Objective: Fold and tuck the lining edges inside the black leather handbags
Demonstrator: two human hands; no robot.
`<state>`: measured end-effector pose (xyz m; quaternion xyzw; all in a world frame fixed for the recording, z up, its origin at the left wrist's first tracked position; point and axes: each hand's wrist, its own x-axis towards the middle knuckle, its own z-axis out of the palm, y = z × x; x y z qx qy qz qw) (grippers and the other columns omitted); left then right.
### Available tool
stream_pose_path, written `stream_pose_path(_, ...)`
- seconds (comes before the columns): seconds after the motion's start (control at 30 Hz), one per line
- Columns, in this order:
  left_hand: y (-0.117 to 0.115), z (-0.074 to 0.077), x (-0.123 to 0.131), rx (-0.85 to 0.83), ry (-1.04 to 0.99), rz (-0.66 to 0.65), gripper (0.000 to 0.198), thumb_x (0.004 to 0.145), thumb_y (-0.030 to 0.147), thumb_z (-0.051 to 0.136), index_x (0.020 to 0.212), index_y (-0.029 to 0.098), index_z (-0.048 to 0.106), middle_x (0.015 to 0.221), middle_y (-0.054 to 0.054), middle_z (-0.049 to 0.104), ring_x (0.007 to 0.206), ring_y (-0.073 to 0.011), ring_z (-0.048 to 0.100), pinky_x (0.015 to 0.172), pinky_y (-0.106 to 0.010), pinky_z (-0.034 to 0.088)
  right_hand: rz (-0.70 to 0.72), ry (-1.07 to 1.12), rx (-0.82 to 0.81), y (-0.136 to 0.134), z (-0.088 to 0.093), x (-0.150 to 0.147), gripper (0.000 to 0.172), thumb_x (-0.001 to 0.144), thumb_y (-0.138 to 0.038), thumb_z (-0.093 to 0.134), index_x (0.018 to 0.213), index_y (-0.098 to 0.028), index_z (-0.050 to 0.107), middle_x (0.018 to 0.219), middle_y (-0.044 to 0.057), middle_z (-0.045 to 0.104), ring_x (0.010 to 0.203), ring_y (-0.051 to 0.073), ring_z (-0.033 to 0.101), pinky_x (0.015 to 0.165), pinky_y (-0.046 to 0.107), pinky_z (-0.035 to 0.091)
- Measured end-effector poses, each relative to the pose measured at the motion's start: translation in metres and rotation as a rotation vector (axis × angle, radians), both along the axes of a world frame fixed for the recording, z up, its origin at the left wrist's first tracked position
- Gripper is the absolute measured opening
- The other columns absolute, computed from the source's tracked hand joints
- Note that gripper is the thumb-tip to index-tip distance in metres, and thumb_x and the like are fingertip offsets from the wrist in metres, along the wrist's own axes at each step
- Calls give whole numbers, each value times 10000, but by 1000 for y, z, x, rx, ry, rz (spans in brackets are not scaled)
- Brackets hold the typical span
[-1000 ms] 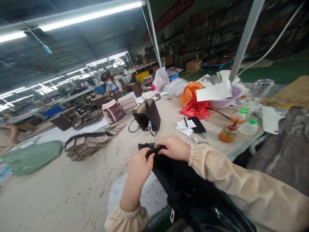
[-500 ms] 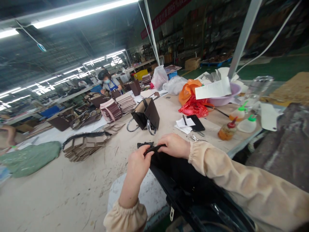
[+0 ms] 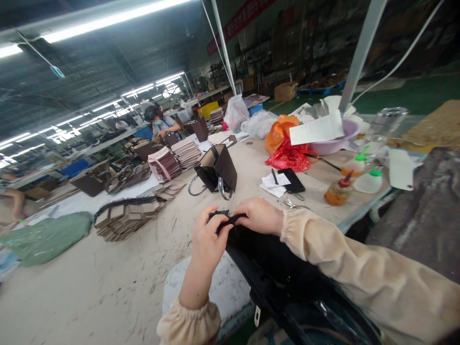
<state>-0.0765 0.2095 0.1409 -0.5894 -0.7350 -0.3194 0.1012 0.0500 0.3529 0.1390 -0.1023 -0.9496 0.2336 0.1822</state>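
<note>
A black bag [image 3: 273, 268] lies tilted across the table's front edge and toward my lap, its dark inside facing up. My left hand [image 3: 210, 237] pinches the far end of its rim between thumb and fingers. Close by on the right, my right hand [image 3: 261, 216] grips the same rim with its fingers folded over. A metal zipper pull [image 3: 257, 316] hangs from the bag's near side. Just beyond my hands a dark brown handbag [image 3: 224, 167] stands upright, its handles wrapped in clear film.
Bundled brown pieces [image 3: 127, 218] and a green plastic bag [image 3: 53, 237] lie left. At right are a black phone [image 3: 292, 180], scissors [image 3: 291, 204], glue bottles [image 3: 338, 190], a red plastic bag [image 3: 287, 158] and a purple basin [image 3: 334, 143]. A co-worker [image 3: 163, 125] sits across the table.
My left hand has shifted slightly along the rim, its index finger now lifted higher. The right hand stays in place. The co-worker's head and arms have moved a little.
</note>
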Motion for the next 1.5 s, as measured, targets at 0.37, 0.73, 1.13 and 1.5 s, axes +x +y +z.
stream_pose_path(0.37, 5, -1, -2, -27, -27, -21, 58, 760, 218, 669, 813, 199, 683, 1183, -83, 548, 1090, -237, 553, 945, -407, 457, -29, -29, 2, 1, 1, 1, 147, 788, -220, 619, 887, -214, 728, 833, 23, 693, 792, 151, 608, 688, 233, 390)
stream_pose_path(0.73, 16, -8, -2, -10, -15, -50, 69, 765, 248, 677, 798, 210, 725, 1152, -70, 603, 1100, -238, 562, 979, -415, 454, -38, -28, 56, 3, -1, -1, 192, 798, -182, 566, 896, -197, 730, 827, 43, 698, 781, 165, 611, 688, 247, 399)
stream_pose_path(1.13, 17, -4, -2, -49, 22, -124, 132, 821, 193, 574, 794, 195, 703, 1123, -86, 593, 1140, -230, 529, 990, -399, 443, 57, 143, -53, 8, -4, 4, 162, 753, -148, 629, 909, -160, 671, 837, 21, 674, 767, 139, 592, 699, 229, 414)
stream_pose_path(1.5, 13, -3, -2, -57, 30, -140, 111, 801, 157, 591, 778, 197, 692, 1145, -81, 593, 1210, -259, 483, 1026, -461, 401, 117, 223, 99, 8, 0, 9, 136, 821, -157, 571, 856, -190, 698, 904, 32, 653, 822, 135, 586, 747, 240, 433)
